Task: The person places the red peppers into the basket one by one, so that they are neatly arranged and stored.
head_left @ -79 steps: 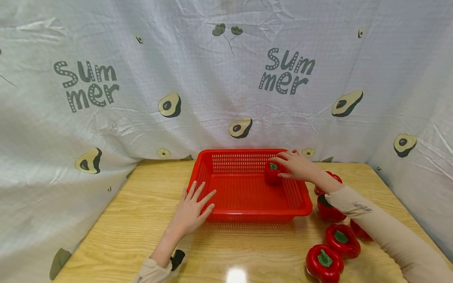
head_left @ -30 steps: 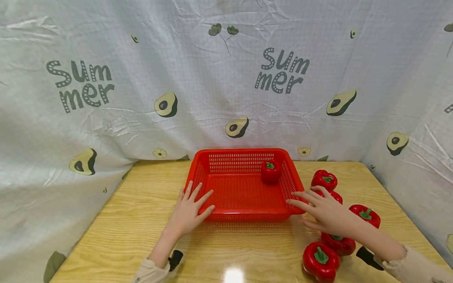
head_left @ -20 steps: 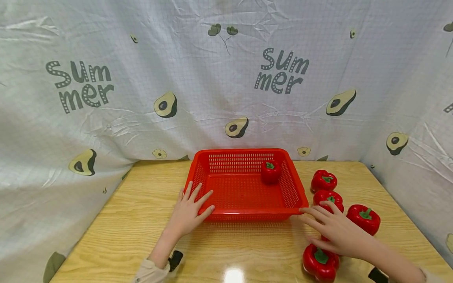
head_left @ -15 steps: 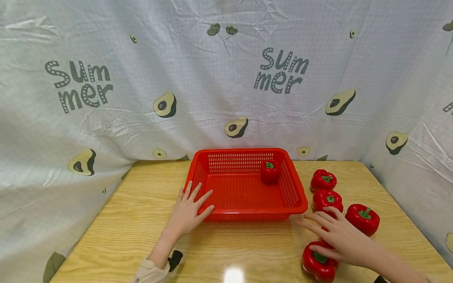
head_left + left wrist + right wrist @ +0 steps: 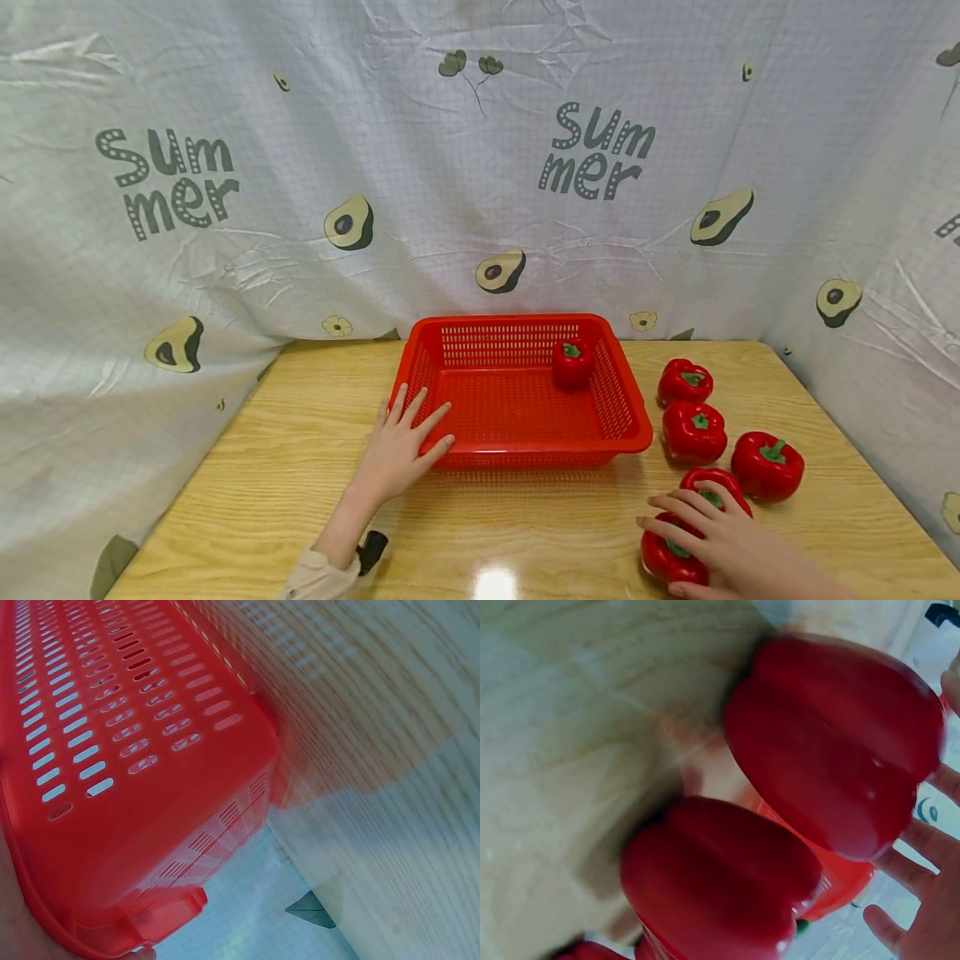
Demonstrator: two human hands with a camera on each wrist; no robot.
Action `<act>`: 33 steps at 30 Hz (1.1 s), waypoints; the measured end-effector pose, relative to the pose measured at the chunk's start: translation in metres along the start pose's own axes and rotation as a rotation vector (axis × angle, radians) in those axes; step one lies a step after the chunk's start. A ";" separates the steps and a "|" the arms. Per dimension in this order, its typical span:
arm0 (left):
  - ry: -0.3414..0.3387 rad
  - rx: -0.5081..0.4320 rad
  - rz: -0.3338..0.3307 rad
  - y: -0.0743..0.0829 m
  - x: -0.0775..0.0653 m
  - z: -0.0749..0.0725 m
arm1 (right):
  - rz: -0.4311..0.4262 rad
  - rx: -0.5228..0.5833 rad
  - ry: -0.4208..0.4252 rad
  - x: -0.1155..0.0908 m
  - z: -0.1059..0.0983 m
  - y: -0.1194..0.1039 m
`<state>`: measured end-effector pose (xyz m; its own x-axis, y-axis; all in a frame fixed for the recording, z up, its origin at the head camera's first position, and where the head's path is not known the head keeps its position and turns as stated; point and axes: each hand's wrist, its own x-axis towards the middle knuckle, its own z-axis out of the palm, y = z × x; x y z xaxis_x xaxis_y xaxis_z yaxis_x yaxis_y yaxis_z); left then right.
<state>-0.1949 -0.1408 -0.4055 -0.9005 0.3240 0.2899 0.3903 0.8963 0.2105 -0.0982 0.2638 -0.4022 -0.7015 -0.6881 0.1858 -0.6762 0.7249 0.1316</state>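
Note:
My left hand [image 5: 397,454] rests, fingers spread, on the near left corner of a red plastic basket [image 5: 532,448]. The left wrist view shows the basket's slotted wall [image 5: 142,817], with part of the hand along its rim. One red bell pepper [image 5: 572,372] stands inside at the far right corner. My right hand [image 5: 727,542] is over the nearest bell pepper [image 5: 660,562], its fingers spread and partly covering it. In the right wrist view the fingers [image 5: 926,844] extend past a bell pepper [image 5: 840,742]; whether they touch it I cannot tell.
Right of the basket, more red bell peppers stand on the wooden table [image 5: 300,467]: one at the back [image 5: 678,383], one before it [image 5: 692,433], one farther right [image 5: 765,475], and one beside the nearest [image 5: 723,481]. A printed cloth [image 5: 420,167] hangs behind.
My right hand has released the bell pepper inside the basket, drawn back out, and come down toward the nearest pepper at the front right. The left hand stays on the basket corner.

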 end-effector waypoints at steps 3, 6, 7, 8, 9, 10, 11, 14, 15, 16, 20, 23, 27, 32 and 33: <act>-0.005 0.000 -0.003 0.000 0.000 0.000 | -0.015 0.006 -0.004 -0.002 0.006 -0.001; -0.009 -0.004 -0.009 0.001 -0.001 -0.001 | -0.051 -0.015 0.029 -0.005 0.013 0.000; -0.009 -0.006 -0.010 0.001 -0.001 -0.001 | -0.062 -0.022 0.036 -0.006 0.014 0.000; -0.009 -0.006 -0.011 0.001 -0.001 -0.001 | -0.067 -0.027 0.040 -0.007 0.016 0.001; -0.009 -0.006 -0.012 0.001 -0.001 -0.001 | -0.070 -0.030 0.037 -0.008 0.017 0.001; -0.008 -0.006 -0.012 0.001 -0.001 -0.001 | -0.067 -0.023 0.023 -0.008 0.018 0.002; -0.007 -0.006 -0.013 0.001 -0.001 -0.001 | -0.060 -0.021 0.016 -0.009 0.019 0.002; -0.007 -0.003 -0.012 0.001 -0.001 -0.001 | -0.042 0.005 -0.011 -0.011 0.021 0.002; -0.006 -0.003 -0.012 0.001 -0.001 -0.001 | -0.037 0.010 -0.017 -0.011 0.021 0.001; -0.005 -0.002 -0.012 0.001 -0.001 -0.001 | -0.035 0.014 -0.017 -0.012 0.022 0.001; -0.005 -0.003 -0.013 0.001 -0.001 -0.002 | -0.041 -0.017 0.024 -0.013 0.026 0.001; -0.006 -0.001 -0.017 0.001 -0.002 -0.001 | -0.035 -0.022 0.044 -0.013 0.027 0.001; -0.009 -0.004 -0.022 0.002 -0.002 -0.001 | -0.009 0.035 0.007 -0.014 0.027 0.001; -0.012 -0.014 -0.022 0.002 -0.002 -0.002 | 0.010 0.089 -0.041 -0.014 0.025 0.001; -0.012 -0.013 -0.021 0.002 -0.001 -0.002 | 0.012 0.094 -0.045 -0.014 0.025 0.001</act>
<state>-0.1921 -0.1398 -0.4032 -0.9106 0.3091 0.2743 0.3740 0.8988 0.2287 -0.0943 0.2730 -0.4290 -0.7174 -0.6820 0.1422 -0.6846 0.7279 0.0378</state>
